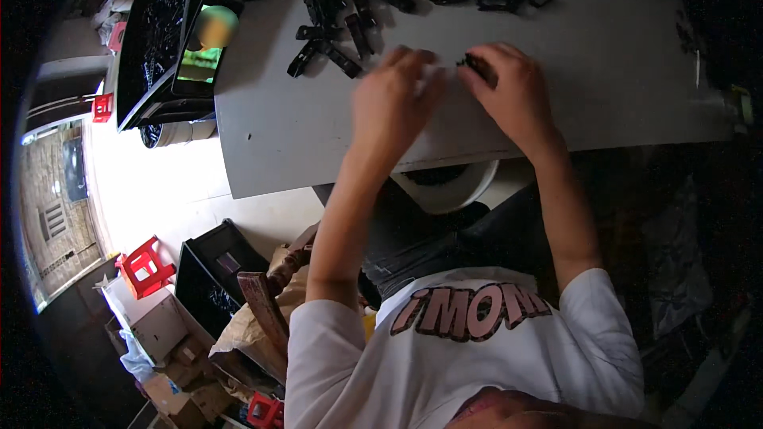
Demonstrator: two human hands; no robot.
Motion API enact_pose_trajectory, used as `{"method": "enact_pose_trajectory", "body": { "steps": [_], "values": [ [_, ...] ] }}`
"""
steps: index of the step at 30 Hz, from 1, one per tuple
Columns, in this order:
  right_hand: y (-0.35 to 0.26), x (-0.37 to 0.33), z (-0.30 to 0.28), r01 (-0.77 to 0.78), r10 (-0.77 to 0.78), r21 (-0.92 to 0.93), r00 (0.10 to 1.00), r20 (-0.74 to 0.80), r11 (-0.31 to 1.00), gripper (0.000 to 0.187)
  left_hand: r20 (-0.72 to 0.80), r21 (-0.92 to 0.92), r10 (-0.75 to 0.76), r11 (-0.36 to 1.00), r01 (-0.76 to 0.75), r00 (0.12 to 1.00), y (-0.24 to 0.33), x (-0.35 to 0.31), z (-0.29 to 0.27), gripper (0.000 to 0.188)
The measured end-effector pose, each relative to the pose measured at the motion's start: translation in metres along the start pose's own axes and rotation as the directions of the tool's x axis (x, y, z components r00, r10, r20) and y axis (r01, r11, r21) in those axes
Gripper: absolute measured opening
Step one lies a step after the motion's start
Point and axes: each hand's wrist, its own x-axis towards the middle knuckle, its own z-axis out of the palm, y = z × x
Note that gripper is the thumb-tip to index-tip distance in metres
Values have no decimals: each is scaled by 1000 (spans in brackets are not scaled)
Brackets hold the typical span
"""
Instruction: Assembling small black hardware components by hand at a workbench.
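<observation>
With the right hand (517,83) pinched nearly closed on a small black part (474,65) above the table (620,99), grip steadily; guide the left hand (393,95), loosely curled, too blurred to tell any hold, clear of the black pieces (319,32) at far left.

Worn on the head over there, the left fisheye peers steeply down from close above: tabletop (286,139) towards twelve o'clock, white T-shirt (469,361) nearest at six, bright floor (191,165) farther off at nine.
</observation>
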Motion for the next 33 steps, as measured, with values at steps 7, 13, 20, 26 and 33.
{"method": "enact_pose_trajectory", "body": {
  "steps": [7, 13, 20, 26, 33],
  "values": [
    [8, -20, -26, -72, 48, -288, 995, -90, 955, 28, -379, 536, 37, 824, 187, 925, -36, -19, -39, 22],
    [36, -23, -32, -13, -26, -364, 994, -103, 931, 31, -348, 507, -67, 825, 248, 935, -38, -32, -34, 29],
    [4, -28, -28, 20, -11, -229, 999, 41, 973, 27, -499, 225, -93, 946, 233, 861, -50, -66, -37, 24],
    [-4, -32, -21, 100, -70, -322, 992, 102, 942, 25, -361, -68, -218, 976, 208, 907, -18, -73, -17, 24],
    [-3, -27, -16, 57, -30, -124, 978, 208, 991, 24, -141, -267, -148, 958, 106, 979, -4, -57, 5, 24]
  ]
}}
